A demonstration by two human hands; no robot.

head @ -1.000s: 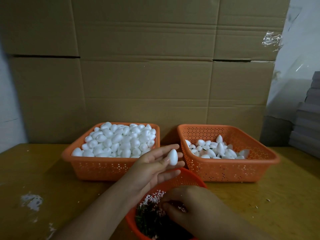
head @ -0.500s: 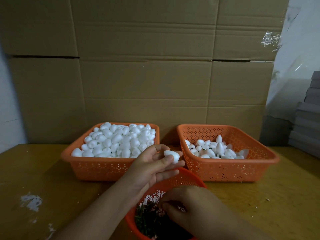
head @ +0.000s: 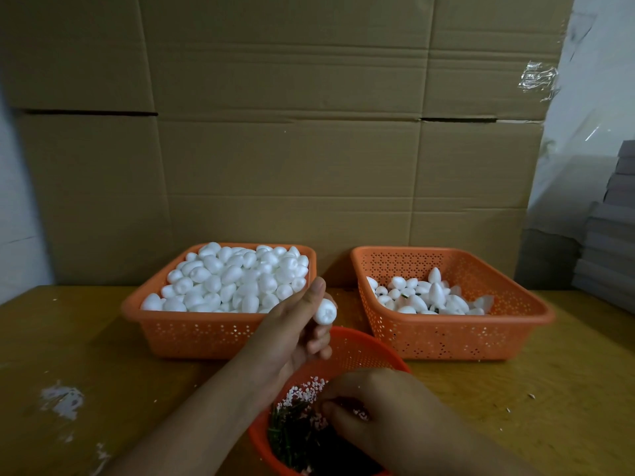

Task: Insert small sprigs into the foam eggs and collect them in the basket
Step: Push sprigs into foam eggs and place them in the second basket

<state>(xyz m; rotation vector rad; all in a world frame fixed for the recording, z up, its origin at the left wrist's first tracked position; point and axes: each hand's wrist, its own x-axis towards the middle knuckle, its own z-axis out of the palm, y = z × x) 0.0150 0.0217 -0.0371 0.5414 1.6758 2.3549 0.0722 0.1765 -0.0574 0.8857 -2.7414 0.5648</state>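
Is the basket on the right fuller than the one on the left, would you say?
No, the right basket holds only a shallow layer of foam eggs, while the left basket is heaped to its rim.

The left hand (head: 292,333) is turning over above the round bowl (head: 360,348), its open palm giving way to fingers curling round the foam egg (head: 324,312). The egg is swinging from upright to blunt end facing the camera, and is sitting lower, nearer the bowl's far rim.
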